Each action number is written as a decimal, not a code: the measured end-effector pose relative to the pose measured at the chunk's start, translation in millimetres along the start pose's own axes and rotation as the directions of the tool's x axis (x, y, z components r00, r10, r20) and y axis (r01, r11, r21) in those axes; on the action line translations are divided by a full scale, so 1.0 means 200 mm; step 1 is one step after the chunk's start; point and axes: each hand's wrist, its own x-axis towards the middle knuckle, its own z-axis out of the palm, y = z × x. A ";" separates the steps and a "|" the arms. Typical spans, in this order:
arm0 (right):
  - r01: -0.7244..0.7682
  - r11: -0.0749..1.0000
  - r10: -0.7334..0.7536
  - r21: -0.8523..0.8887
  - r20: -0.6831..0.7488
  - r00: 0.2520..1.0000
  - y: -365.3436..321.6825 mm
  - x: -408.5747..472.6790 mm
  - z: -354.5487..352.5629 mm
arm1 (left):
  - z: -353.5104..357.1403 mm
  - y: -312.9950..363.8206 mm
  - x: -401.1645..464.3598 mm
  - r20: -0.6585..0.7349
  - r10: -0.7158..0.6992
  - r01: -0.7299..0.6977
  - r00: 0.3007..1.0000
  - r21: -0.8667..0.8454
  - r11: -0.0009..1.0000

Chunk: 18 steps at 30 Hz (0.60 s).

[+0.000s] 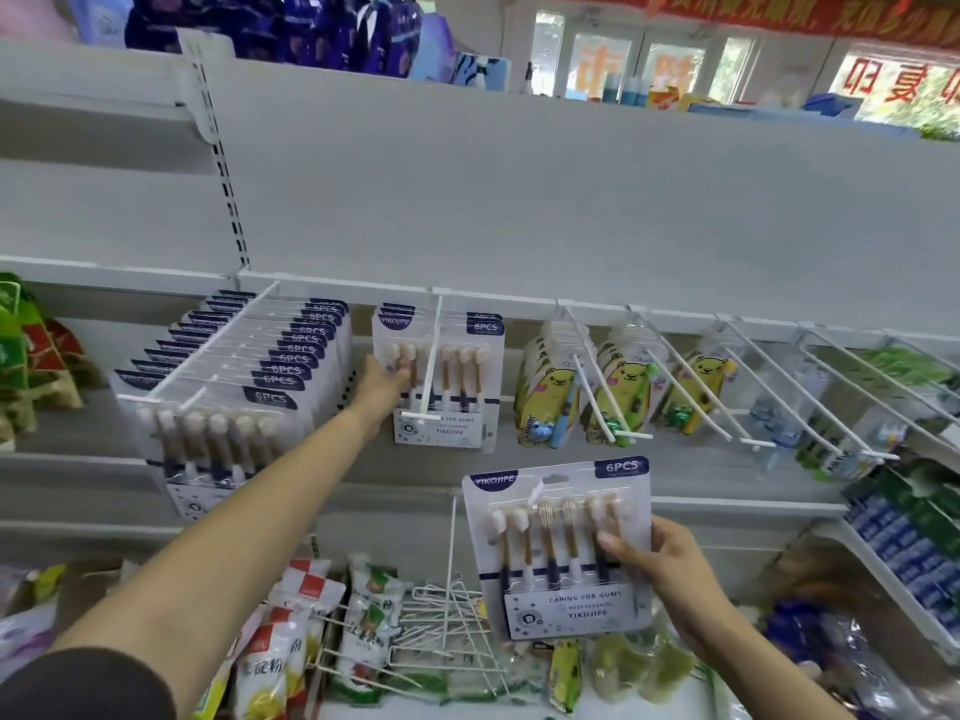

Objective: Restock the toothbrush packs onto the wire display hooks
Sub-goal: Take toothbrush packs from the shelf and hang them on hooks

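Observation:
My right hand [660, 574] grips a six-piece toothbrush pack [550, 548] by its right edge, upright, below the hook rail. My left hand [382, 384] reaches out to the left edge of the few packs [457, 376] hanging on the middle white wire hook [431, 366], with fingers on the front pack. A full row of several identical packs [228, 387] hangs on the hook to the left.
Yellow bear-print children's toothbrush packs [623, 397] hang on hooks to the right, and further hooks [810, 387] run on toward the right. Loose white wire hooks [447, 621] and snack bags [291, 641] lie on the shelf below. Blue boxes [904, 543] fill a shelf at right.

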 end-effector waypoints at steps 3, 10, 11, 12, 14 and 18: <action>-0.009 0.999 0.009 0.034 0.002 1.000 -0.01 0.02 0.04 | -0.03 -0.13 0.08 -0.045 -0.087 0.087 0.995 0.000 0.996; -0.011 1.000 0.011 0.021 0.015 1.000 -0.02 0.04 0.18 | 0.05 -0.03 -0.47 -0.076 -0.054 0.068 0.996 0.197 0.978; 0.000 1.000 0.000 0.027 0.009 1.000 -0.02 0.03 0.20 | 0.05 -0.03 -0.60 0.021 -0.022 0.018 1.000 0.182 0.983; 0.009 0.999 -0.009 0.039 0.010 1.000 -0.02 0.03 0.23 | 0.03 -0.06 -0.70 0.109 0.003 -0.020 0.994 0.154 0.988; 0.011 0.997 -0.013 0.076 0.023 1.000 -0.03 0.02 0.28 | -0.02 -0.09 -0.89 0.233 0.003 -0.006 0.972 0.011 1.000; 0.024 0.994 -0.026 0.104 0.012 1.000 -0.07 0.00 0.40 | -0.16 -0.13 -1.13 0.397 0.008 0.004 0.918 -0.030 1.000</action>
